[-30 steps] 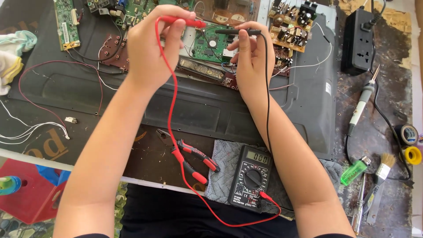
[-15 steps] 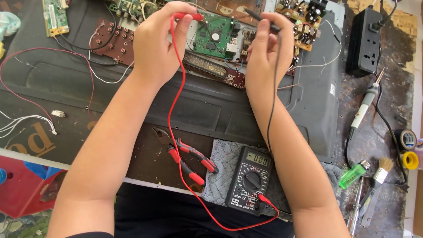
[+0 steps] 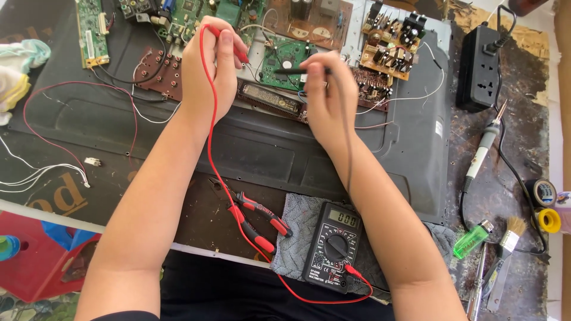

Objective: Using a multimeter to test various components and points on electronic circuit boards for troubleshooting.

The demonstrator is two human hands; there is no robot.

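— What's each hand got hold of?

— The left hand (image 3: 205, 68) is closed around a red probe (image 3: 238, 52), fingers pinched on its shaft, tip aimed down at the green circuit board (image 3: 284, 59). The right hand (image 3: 327, 98) is closed the same way on a black probe (image 3: 300, 70), which lies nearly level, its tip pointing left over that same board.

— And the leads?

— The red lead (image 3: 217, 172) drops from the left hand, runs down past the wrist, crosses the red-handled pliers (image 3: 256, 220) and loops round into the bottom of the black multimeter (image 3: 334, 246). The black lead follows the right forearm; I lose it along the arm.

— Where's the meter sitting?

— On a grey cloth (image 3: 297, 214) at the near edge of the table (image 3: 505, 178), between the two forearms, display facing up.

— Anything else around?

— The boards rest on a big dark panel (image 3: 267, 154). Off to the right lie a soldering iron (image 3: 485, 145), a black power strip (image 3: 483, 62), a green lighter (image 3: 471, 239), a small brush (image 3: 508, 241) and rolls of tape (image 3: 544, 205).
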